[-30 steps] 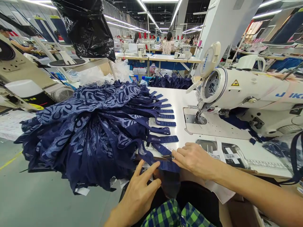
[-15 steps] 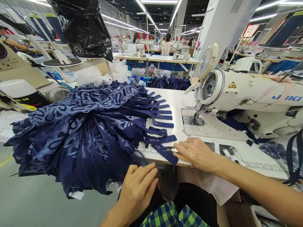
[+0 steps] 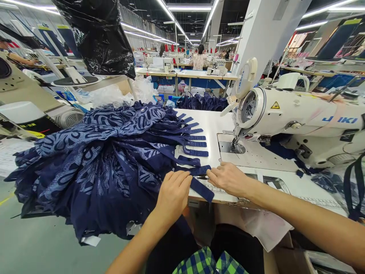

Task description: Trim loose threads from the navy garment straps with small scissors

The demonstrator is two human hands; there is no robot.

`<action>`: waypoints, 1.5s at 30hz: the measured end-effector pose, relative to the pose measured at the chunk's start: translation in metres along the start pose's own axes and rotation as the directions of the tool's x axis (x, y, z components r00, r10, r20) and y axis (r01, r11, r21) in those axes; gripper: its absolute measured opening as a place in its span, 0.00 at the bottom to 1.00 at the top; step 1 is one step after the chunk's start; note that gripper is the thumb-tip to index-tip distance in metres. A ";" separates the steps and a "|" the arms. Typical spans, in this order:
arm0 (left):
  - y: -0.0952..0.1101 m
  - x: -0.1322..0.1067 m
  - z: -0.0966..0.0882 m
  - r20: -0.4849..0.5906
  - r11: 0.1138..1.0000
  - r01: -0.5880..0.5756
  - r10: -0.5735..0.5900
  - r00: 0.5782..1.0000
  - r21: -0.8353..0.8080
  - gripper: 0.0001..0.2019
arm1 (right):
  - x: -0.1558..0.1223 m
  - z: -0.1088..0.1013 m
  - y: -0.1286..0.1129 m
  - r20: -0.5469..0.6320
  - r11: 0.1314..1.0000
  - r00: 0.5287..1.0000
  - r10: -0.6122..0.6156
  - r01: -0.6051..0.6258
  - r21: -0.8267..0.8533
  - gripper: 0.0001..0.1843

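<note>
A large pile of navy bras [image 3: 94,152] with pale patterned lace lies on the left of the table, several back bands [image 3: 196,144] fanned out to its right. My left hand [image 3: 175,190] is closed on a navy bra band [image 3: 199,169] at the pile's front right corner, fingertips hidden against the cloth. My right hand [image 3: 228,178] is pinched beside that band's end, around a slim metal tool that looks like thread snips [image 3: 203,177], mostly covered by the fingers. Another band end [image 3: 203,190] hangs over the table's front edge between the hands.
A white sewing machine [image 3: 285,114] stands on the right, its needle above a metal plate [image 3: 232,147]. A metal tray [image 3: 269,182] is set in the white table [image 3: 213,121], near a printed ruler strip. A black plastic bag [image 3: 99,38] hangs at upper left. People sit farther back.
My left hand has moved up from below the table edge onto the band. My right hand has shifted slightly up and left, to the band's end.
</note>
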State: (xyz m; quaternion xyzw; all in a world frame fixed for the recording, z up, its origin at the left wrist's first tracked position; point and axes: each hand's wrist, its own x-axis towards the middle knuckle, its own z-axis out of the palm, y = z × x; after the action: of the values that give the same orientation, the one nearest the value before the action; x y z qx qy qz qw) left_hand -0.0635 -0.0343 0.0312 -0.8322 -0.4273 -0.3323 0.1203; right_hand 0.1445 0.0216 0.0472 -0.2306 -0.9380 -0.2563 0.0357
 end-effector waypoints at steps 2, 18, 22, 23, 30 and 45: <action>-0.004 0.003 0.008 0.008 1.000 -0.013 0.013 1.000 0.018 0.10 | 0.000 0.000 0.000 0.012 1.000 1.000 -0.001 0.001 -0.002 0.08; -0.009 0.013 0.027 0.164 0.995 0.096 -0.093 0.982 -0.011 0.10 | 0.001 0.000 -0.003 -0.239 0.999 0.970 0.032 -0.024 0.039 0.10; -0.005 0.011 0.023 0.257 0.973 0.205 -0.173 0.951 -0.103 0.12 | -0.001 -0.017 -0.008 -0.392 0.988 0.917 0.075 -0.015 0.154 0.13; -0.003 0.009 0.021 0.277 0.968 0.227 -0.191 0.942 -0.106 0.12 | -0.003 -0.022 -0.010 -0.410 0.985 0.908 0.082 -0.012 0.171 0.12; 0.002 -0.003 0.017 0.296 0.954 0.280 -0.298 0.907 0.102 0.08 | -0.026 -0.028 -0.008 -0.373 0.981 0.918 0.132 -0.067 0.183 0.06; 0.029 -0.024 -0.057 0.231 0.944 -0.011 0.092 0.969 -0.330 0.11 | -0.054 -0.055 0.008 -0.392 0.956 0.895 0.212 -0.108 0.271 0.08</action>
State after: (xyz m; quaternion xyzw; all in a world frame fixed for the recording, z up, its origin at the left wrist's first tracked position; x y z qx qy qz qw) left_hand -0.0763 -0.0945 0.0606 -0.8859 -0.3560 -0.2906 -0.0634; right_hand 0.1935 -0.0218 0.0882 -0.2413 -0.9104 -0.1792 0.2843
